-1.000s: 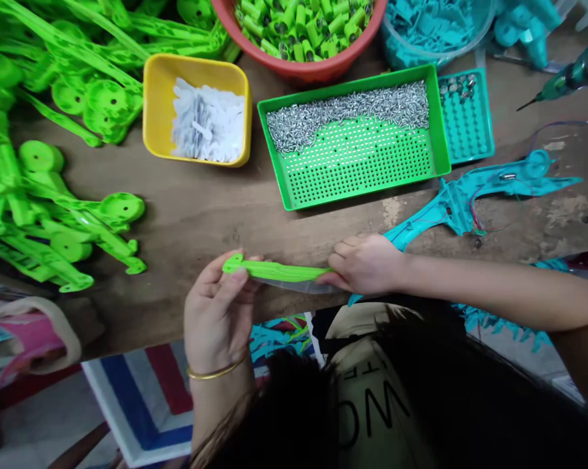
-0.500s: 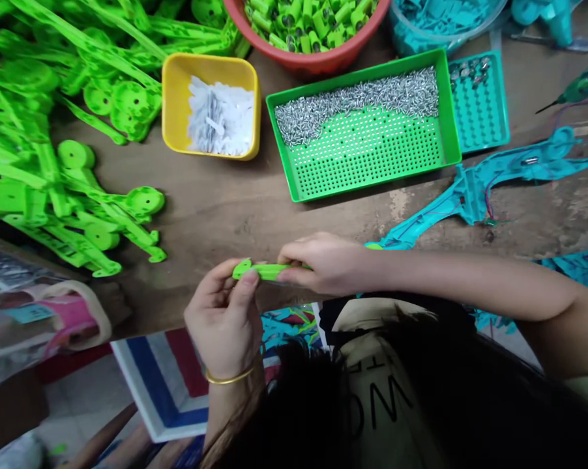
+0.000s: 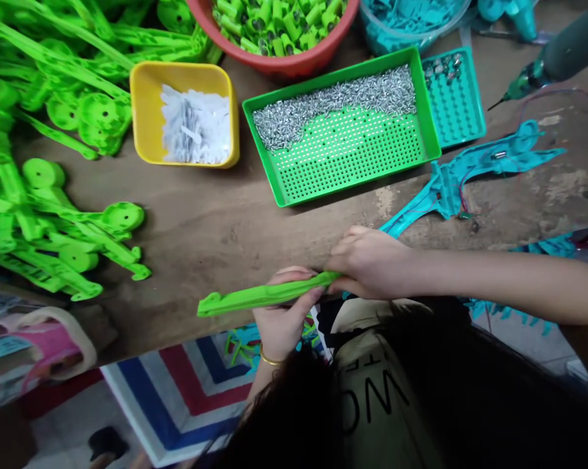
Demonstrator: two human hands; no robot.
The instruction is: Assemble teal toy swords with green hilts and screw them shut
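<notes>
A long, narrow bright-green plastic part (image 3: 245,299) is held between my two hands over the table's front edge. My left hand (image 3: 287,316) grips it from below near its middle, thumb along the near side. The fingers of my right hand (image 3: 367,264) close on its right end and hide that tip. The hooked left end sticks out free. Just beyond my right wrist lies a blue plastic part (image 3: 445,189) with thin wires, its near end partly covered by my hand.
Green plastic parts (image 3: 79,215) are heaped at the left. Behind stand a yellow tub (image 3: 184,159) of white strips, a green perforated tray (image 3: 357,156) of small metal screws, a red bowl (image 3: 284,65) of green pieces and a teal tray (image 3: 455,104). An electric screwdriver (image 3: 543,68) hangs at the right.
My left hand has slid right along the green part, toward my right hand, exposing its long left end. My right hand has shifted right. The camera view has moved, and the screwdriver shows more.
</notes>
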